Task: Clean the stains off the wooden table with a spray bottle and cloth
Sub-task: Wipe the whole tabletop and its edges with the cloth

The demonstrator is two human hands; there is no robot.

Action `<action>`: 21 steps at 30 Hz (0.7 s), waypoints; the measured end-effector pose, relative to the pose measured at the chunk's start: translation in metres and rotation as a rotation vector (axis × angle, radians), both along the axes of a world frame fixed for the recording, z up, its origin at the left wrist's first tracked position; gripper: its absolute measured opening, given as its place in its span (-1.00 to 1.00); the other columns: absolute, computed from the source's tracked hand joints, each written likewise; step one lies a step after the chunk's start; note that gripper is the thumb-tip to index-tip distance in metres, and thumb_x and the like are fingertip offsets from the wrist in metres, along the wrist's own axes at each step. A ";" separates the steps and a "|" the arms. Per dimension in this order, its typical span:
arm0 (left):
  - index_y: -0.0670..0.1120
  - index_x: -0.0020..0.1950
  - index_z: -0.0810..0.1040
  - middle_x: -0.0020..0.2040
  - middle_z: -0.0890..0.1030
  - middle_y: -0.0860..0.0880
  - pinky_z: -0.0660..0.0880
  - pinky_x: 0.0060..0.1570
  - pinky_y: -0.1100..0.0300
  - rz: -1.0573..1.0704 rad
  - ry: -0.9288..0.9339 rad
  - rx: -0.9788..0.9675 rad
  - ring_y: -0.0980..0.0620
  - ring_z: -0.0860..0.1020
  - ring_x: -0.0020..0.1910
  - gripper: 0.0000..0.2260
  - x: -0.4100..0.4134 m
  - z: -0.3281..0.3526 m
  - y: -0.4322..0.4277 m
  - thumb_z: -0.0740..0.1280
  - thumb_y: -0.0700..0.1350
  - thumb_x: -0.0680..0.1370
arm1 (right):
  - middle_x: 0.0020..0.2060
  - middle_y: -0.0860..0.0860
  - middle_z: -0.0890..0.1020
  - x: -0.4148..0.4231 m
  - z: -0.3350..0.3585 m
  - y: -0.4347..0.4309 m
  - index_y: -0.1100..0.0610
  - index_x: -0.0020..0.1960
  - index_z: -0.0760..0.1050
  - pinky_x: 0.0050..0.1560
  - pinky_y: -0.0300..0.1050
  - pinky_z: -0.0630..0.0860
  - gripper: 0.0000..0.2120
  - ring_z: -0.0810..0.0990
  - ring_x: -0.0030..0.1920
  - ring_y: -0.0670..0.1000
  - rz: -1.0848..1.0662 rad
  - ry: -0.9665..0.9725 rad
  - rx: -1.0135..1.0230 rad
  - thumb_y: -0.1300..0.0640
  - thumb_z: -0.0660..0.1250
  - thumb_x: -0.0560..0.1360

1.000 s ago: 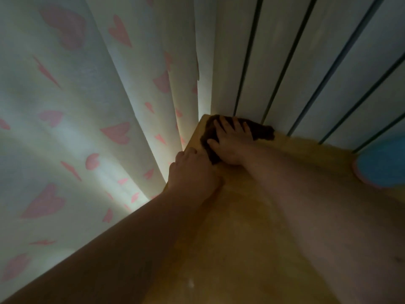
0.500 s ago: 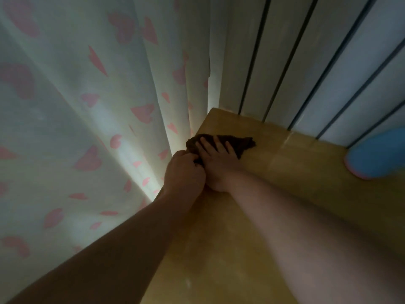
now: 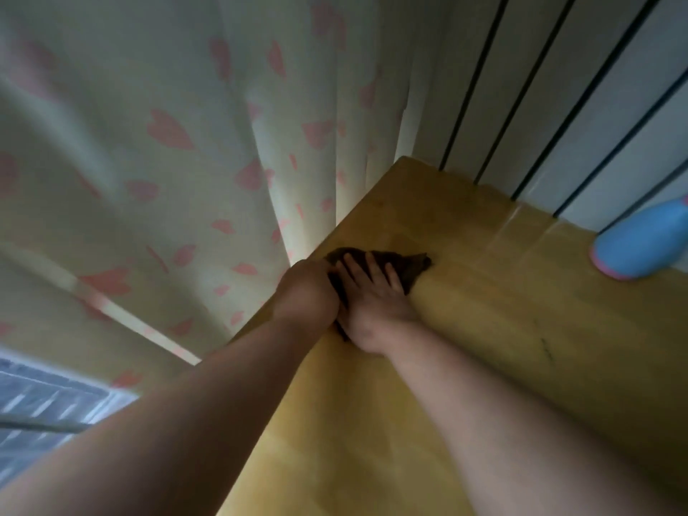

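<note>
Brown cloth (image 3: 415,266) lies at the wooden surface's (image 3: 484,348) left edge in the head view, long axis left to right, pressed under the right hand (image 3: 372,310), its grip wide and flat. Just left, the left hand (image 3: 307,296) touches the cloth, curled; whether its grip pinches it is unclear. The blue spray bottle (image 3: 640,243) stands far right, nearer the right hand.
</note>
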State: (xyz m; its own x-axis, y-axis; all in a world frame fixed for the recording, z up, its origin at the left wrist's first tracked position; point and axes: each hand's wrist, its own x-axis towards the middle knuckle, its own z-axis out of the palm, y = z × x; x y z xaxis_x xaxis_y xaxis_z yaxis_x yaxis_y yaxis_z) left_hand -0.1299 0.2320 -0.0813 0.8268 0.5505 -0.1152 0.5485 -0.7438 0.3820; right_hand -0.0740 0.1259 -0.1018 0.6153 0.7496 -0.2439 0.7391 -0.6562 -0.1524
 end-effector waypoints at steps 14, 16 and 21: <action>0.03 -0.03 0.62 -0.25 0.55 0.03 0.57 -0.27 0.14 0.151 0.133 0.092 -0.04 0.55 -0.19 -0.78 -0.102 0.015 -0.011 0.25 -0.24 0.49 | 0.57 -0.08 -0.14 -0.096 0.003 -0.012 0.00 0.58 -0.16 0.50 0.13 -0.27 -0.38 -0.26 0.54 0.09 0.014 0.057 0.041 -0.17 -0.08 0.61; 0.02 -0.05 0.63 -0.24 0.56 0.01 0.56 -0.28 0.14 0.176 0.163 0.098 -0.03 0.55 -0.20 -0.80 -0.118 0.016 -0.009 0.27 -0.23 0.49 | 0.57 -0.08 -0.13 -0.112 0.003 -0.009 0.00 0.58 -0.15 0.50 0.13 -0.28 -0.40 -0.25 0.54 0.09 0.024 0.060 0.055 -0.17 -0.09 0.62; 0.03 -0.08 0.65 -0.25 0.60 0.03 0.48 -0.34 0.21 0.206 0.212 0.078 -0.04 0.56 -0.24 -0.81 -0.164 0.018 0.005 0.32 -0.20 0.42 | 0.57 -0.09 -0.13 -0.157 0.004 0.004 -0.01 0.58 -0.13 0.49 0.11 -0.33 -0.42 -0.26 0.54 0.07 0.068 0.082 0.075 -0.15 -0.10 0.63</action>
State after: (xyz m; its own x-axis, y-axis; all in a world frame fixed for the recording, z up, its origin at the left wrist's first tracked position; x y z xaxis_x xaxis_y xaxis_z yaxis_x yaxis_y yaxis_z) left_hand -0.2942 0.2366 -0.0632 0.6592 0.7179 -0.2237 0.7519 -0.6315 0.1893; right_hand -0.2313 0.1299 -0.0976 0.5430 0.8068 -0.2329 0.7642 -0.5897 -0.2612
